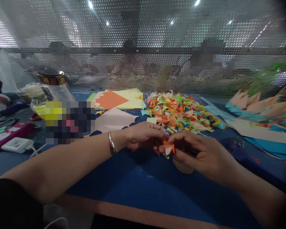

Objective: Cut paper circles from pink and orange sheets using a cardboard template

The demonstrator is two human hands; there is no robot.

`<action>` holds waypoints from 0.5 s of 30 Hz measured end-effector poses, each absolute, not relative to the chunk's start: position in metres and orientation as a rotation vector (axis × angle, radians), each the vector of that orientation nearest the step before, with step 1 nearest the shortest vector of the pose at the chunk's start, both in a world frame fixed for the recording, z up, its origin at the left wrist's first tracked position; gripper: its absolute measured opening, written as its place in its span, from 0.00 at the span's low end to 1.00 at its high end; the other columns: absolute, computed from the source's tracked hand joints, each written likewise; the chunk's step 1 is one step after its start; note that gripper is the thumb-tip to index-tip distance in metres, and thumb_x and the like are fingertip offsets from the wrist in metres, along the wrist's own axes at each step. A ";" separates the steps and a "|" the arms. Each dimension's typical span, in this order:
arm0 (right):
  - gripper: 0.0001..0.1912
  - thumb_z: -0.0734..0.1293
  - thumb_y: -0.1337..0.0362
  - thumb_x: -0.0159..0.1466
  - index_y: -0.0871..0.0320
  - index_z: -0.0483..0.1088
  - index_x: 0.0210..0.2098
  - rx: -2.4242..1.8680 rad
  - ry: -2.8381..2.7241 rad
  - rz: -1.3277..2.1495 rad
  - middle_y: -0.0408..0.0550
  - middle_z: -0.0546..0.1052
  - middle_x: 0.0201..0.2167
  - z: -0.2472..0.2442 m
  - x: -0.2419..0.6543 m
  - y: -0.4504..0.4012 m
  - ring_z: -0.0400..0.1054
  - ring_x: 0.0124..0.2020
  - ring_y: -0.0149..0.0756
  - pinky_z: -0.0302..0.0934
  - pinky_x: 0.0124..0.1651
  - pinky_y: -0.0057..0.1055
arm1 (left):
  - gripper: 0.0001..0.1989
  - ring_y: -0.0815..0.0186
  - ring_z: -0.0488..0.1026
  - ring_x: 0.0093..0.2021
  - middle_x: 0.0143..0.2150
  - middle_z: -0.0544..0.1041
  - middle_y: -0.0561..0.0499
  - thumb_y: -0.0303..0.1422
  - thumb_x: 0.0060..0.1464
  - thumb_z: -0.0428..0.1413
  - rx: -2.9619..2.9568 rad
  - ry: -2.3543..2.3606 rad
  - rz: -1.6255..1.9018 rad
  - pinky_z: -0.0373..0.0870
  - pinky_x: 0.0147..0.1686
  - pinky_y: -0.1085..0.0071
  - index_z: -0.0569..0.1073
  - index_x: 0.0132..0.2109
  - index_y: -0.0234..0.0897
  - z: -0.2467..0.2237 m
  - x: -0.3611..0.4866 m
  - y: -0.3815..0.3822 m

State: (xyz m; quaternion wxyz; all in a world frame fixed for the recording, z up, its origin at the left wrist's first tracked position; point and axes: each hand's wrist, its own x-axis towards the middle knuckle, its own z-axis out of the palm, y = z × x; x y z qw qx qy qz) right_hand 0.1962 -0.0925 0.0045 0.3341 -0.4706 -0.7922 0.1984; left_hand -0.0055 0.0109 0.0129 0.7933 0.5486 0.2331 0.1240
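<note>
Between my two hands is a small folded paper piece (168, 148), orange with a pale pink part, pinched at its edges. My left hand (146, 135), with a silver bangle (112, 142) on the wrist, grips its left side with closed fingertips. From the right, my right hand (197, 151) pinches the same piece between thumb and fingers. Just beyond them lies a heap of folded paper pieces (178, 111) in orange, yellow, green and pink. A rounded pale object (183, 166) shows partly beneath my right hand; I cannot make out what it is.
Flat paper sheets (118, 99) and a pale pink sheet (116, 119) lie behind my left arm. A glass jar (54, 84), a white charger (17, 144) and a magenta device (11, 135) are at left. Pointed folded paper (264, 103) and blue sheets (268, 148) sit at right. A perforated screen (138, 63) stands behind.
</note>
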 end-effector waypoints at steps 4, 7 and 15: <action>0.06 0.67 0.60 0.70 0.52 0.76 0.43 -1.307 -2.007 0.445 0.44 0.84 0.32 0.006 0.198 -0.092 0.77 0.28 0.34 0.70 0.32 0.28 | 0.06 0.73 0.75 0.23 0.28 0.77 0.55 0.31 0.61 0.61 1.215 0.562 0.493 0.70 0.26 0.76 0.71 0.36 0.36 0.012 -0.001 0.004; 0.06 0.68 0.60 0.68 0.53 0.75 0.41 -1.343 -1.916 0.377 0.43 0.81 0.27 0.009 0.197 -0.091 0.75 0.24 0.34 0.68 0.28 0.27 | 0.05 0.75 0.73 0.22 0.32 0.77 0.56 0.27 0.61 0.57 1.326 0.618 0.724 0.66 0.24 0.77 0.68 0.38 0.38 0.013 0.000 0.001; 0.09 0.69 0.55 0.67 0.53 0.76 0.39 -1.376 -1.803 0.343 0.44 0.78 0.26 0.013 0.195 -0.086 0.71 0.24 0.33 0.67 0.28 0.28 | 0.05 0.71 0.71 0.31 0.35 0.74 0.53 0.25 0.55 0.53 1.928 0.523 1.098 0.67 0.32 0.72 0.72 0.36 0.38 0.015 -0.013 -0.008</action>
